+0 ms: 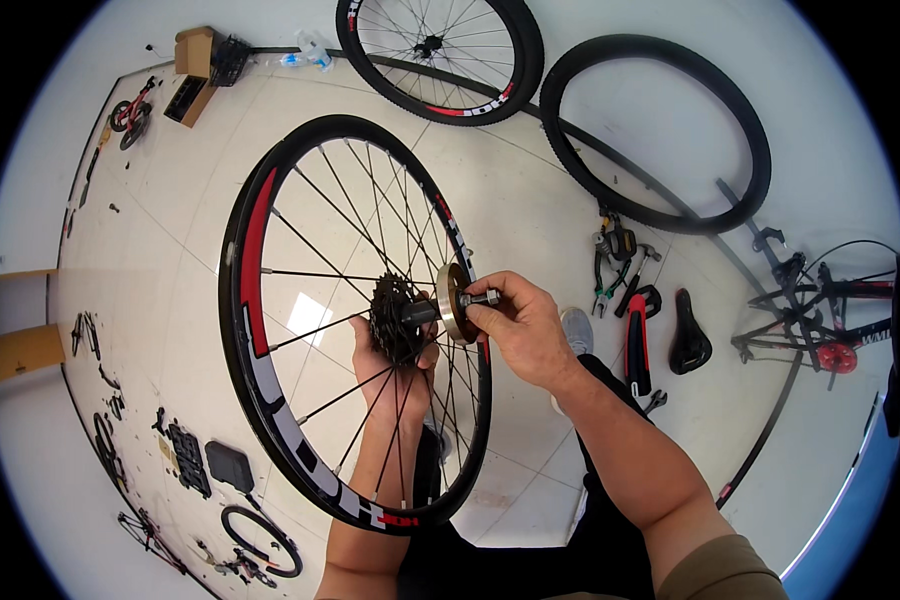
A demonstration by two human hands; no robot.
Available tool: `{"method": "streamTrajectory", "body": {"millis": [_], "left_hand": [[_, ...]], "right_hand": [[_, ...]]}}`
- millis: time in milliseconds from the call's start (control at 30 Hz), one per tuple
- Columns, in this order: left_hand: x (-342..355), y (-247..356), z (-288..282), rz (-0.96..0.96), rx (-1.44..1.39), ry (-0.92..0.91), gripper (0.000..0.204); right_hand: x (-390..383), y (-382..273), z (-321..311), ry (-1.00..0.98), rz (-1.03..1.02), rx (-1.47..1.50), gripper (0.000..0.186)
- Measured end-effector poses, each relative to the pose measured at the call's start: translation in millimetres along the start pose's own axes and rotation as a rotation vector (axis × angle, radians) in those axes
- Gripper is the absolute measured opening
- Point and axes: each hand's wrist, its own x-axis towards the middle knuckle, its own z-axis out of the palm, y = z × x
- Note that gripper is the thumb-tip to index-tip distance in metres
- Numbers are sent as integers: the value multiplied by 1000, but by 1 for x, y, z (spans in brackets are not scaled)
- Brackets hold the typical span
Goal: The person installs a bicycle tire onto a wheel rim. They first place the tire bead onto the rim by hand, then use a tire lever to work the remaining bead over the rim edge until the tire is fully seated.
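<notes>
A bicycle wheel (255, 262) with a black, white and red rim is held upright in front of me. My left hand (375, 365) reaches behind its spokes and grips the hub around the black cassette (393, 318), partly hidden by it. A thick metallic disc (449, 303) sits at the hub's right end. A steel axle bolt with nuts (480, 298) sticks out from that disc. My right hand (508, 325) pinches the bolt and nuts with thumb and index finger, beside the disc.
A second wheel (440, 105) and a loose tire (750, 160) lie ahead. Tools (615, 260), a red-black guard (638, 345) and a saddle (690, 335) lie right, near a bike frame (830, 305). Cardboard boxes (192, 70), parts and a tool case (228, 465) lie left.
</notes>
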Motion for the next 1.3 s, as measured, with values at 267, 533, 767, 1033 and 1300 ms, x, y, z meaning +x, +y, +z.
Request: {"method": "streamTrajectory", "body": {"millis": [267, 533, 767, 1033, 1300], "left_hand": [[2, 1, -5, 12, 48, -46, 61], [3, 3, -4, 31, 66, -18, 64], [1, 4, -1, -8, 47, 11, 63], [5, 5, -10, -23, -3, -17, 53], [17, 8, -34, 38, 83, -59, 58]], "right_hand": [[-3, 1, 3, 24, -28, -14, 19], [0, 6, 3, 18, -96, 13, 19], [-1, 2, 1, -21, -24, 29, 15], [-1, 10, 6, 40, -55, -42, 17], [7, 27, 13, 63, -31, 32, 29]]}}
